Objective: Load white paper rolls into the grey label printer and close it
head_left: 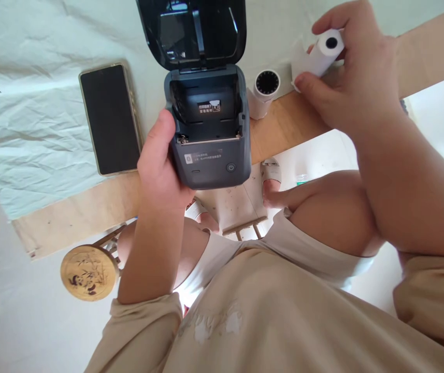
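Note:
In my left hand [163, 160] is a dark grey label printer [210, 155], gripped along its left side and held over the table's front edge. Its glossy black lid [202, 33] stands raised, and the paper bay inside shows a small printed sticker and no roll. My right hand [356, 77] has its fingers and thumb around a white paper roll [323, 54] with a dark core, whose loose end sticks out to the left. Between the printer and that roll, a second white paper roll [261, 101] stands upright on the table edge.
A dark-screened phone [111, 119] in a clear case lies on the wrinkled pale green cloth [43, 124], left of the printer. Bare wood [70, 217] shows along the table's front. A round wooden stool [89, 272] with a panda picture stands below on the left.

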Demonstrator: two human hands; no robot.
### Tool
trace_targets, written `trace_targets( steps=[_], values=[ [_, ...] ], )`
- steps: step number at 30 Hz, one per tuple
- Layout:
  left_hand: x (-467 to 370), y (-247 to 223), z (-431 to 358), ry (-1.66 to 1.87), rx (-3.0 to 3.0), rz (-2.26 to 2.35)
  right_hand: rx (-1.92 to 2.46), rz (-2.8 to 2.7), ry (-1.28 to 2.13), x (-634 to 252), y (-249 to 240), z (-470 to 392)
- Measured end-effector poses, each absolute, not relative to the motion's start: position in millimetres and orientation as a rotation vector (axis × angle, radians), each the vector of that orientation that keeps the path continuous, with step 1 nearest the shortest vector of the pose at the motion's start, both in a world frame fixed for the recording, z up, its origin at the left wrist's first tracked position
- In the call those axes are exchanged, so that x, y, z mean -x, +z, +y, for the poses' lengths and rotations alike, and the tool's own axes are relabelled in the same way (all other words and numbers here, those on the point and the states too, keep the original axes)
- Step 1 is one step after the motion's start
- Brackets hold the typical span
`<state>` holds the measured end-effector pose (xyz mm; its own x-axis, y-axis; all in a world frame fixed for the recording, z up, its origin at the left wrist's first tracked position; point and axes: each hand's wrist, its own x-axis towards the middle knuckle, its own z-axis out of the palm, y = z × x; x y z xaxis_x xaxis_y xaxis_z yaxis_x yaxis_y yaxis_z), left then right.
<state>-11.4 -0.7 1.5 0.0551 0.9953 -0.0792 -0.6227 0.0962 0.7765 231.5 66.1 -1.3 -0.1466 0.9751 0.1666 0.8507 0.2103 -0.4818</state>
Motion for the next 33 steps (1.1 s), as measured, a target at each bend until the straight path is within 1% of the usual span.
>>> trace_targets(
  steps=[2,5,7,11,14,18,22,24,28,30,32,33],
  values=[
    [9.4,2.3,-0.1,1.391,-0.660,0.715,1.641,-2.038,0.332,-231.4,1.8,62.5],
    [4.8,3.4,0.1,1.430,-0.666,0.700,1.378,-1.942,0.159,-226.0,10.1,48.8],
    [2.2,3.5,-0.1,1.437,-0.653,0.699,1.230,-1.911,0.136,-216.4,15.2,37.6],
    [1.2,2.9,-0.9,1.434,-0.614,0.716,1.379,-2.211,0.282,-188.2,17.0,26.2],
    [3.6,3.8,-1.2,1.413,-0.615,0.732,1.520,-2.316,0.371,-171.1,12.4,30.2],
    [7.9,5.9,-1.9,1.376,-0.632,0.746,1.618,-2.283,0.427,-161.7,9.5,37.2],
    [9.2,4.4,-2.1,1.373,-0.649,0.726,1.606,-2.210,0.430,-163.5,14.2,34.4],
    [8.3,2.5,-2.0,1.386,-0.657,0.696,1.527,-2.077,0.544,-166.2,17.6,30.8],
    [6.6,1.9,-2.7,1.398,-0.665,0.679,1.219,-1.636,1.049,-168.5,22.6,26.2],
    [7.2,3.7,-3.3,1.363,-0.656,0.699,1.098,-1.558,1.261,-167.0,25.8,24.1],
    [8.7,5.5,-3.4,1.327,-0.651,0.720,1.022,-1.603,1.256,-164.7,31.1,20.4],
    [9.6,5.9,-3.3,1.317,-0.653,0.729,1.036,-1.665,1.160,-163.6,34.4,18.0]
  ],
)
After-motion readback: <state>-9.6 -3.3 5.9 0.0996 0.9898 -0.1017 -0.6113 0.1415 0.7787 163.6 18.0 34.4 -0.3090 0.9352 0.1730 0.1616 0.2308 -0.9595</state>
